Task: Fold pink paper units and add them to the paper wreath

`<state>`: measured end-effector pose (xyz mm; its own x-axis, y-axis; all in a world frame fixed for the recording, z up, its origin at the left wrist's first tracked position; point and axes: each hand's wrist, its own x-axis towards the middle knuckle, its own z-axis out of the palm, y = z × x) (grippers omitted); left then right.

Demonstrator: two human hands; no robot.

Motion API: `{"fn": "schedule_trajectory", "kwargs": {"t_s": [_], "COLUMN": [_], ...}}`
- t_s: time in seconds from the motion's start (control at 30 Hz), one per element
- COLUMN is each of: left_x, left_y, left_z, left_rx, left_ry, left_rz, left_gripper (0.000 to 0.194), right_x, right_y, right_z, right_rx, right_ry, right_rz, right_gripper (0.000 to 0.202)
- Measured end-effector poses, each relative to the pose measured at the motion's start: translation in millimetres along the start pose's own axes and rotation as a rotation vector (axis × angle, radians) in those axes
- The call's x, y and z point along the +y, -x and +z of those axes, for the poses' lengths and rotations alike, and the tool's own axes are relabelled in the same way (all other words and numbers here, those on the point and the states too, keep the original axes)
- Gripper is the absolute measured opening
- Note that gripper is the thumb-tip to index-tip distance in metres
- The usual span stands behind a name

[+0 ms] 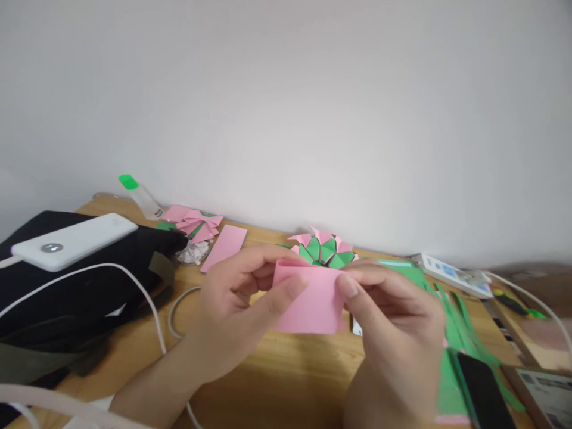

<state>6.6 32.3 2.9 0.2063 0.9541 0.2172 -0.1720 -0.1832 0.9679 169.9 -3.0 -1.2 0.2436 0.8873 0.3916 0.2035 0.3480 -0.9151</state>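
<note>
Head view: I've got left hand (235, 304) and right hand (397, 313) both pinched, grip clamped on folded pink paper (310, 307), mid-scene above tabletop (272, 381). Pink-green paper flower (328, 251) far side, near wall (286, 119). Phone (482, 387) near right, power bank (78, 241) left.

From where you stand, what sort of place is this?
Probably a craft workspace, perhaps at home: there's a wooden table, folded pink paper held above it, and a pink-and-green paper piece standing behind.
</note>
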Motion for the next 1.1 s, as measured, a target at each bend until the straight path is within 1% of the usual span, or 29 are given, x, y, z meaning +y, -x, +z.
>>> {"fn": "schedule_trajectory", "kwargs": {"t_s": [0.07,0.13,0.23,0.43,0.53,0.63,0.8,0.87,0.93,1.0,1.03,1.1], "left_x": [0.1,0.6,2.3,3.9,2.6,-0.3,-7.4,-9.3,-9.3,-7.4,-6.0,-2.7], "left_y": [-1.6,-2.7,-4.3,-8.5,-9.3,-9.8,-11.6,-11.8,-11.7,-12.0,-12.5,-14.0], "left_z": [-0.7,-1.4,-1.6,-1.1,-2.1,-3.7,-5.1,-5.9,-7.6,-10.2,-11.8,-15.3], "left_rx": [0.035,0.064,0.071,0.050,0.067,0.088,0.127,0.139,0.131,0.099,0.082,0.039], "left_ry": [0.033,0.033,0.014,0.015,-0.012,0.008,0.179,0.217,0.154,0.008,-0.062,-0.151], "left_rz": [-0.055,-0.095,-0.125,-0.099,-0.076,-0.068,-0.084,-0.062,-0.008,0.055,0.078,0.083], "left_gripper": [0.004,0.006,0.007,0.009,0.011,0.011,0.008,0.006,0.003,0.006,0.008,0.009], "right_x": [1.0,2.1,3.6,5.9,6.9,7.0,3.2,0.1,-3.3,-5.8,-6.2,-5.3], "right_y": [-0.6,-0.6,0.4,1.7,1.2,0.7,-2.1,-4.5,-7.5,-10.2,-11.1,-11.8], "right_z": [0.6,1.1,1.5,3.0,2.9,1.2,-1.8,-2.5,-3.3,-4.5,-5.3,-7.0], "right_rx": [0.010,0.019,0.046,0.076,0.072,0.057,-0.028,-0.101,-0.233,-0.343,-0.369,-0.362], "right_ry": [-0.008,-0.019,-0.037,-0.062,-0.067,-0.048,0.066,0.146,0.239,0.311,0.327,0.315], "right_rz": [0.005,0.005,0.003,0.005,-0.006,-0.015,-0.100,-0.165,-0.232,-0.261,-0.260,-0.228], "right_gripper": [0.013,0.012,0.012,0.013,0.013,0.015,0.019,0.018,0.015,0.015,0.016,0.015]}}
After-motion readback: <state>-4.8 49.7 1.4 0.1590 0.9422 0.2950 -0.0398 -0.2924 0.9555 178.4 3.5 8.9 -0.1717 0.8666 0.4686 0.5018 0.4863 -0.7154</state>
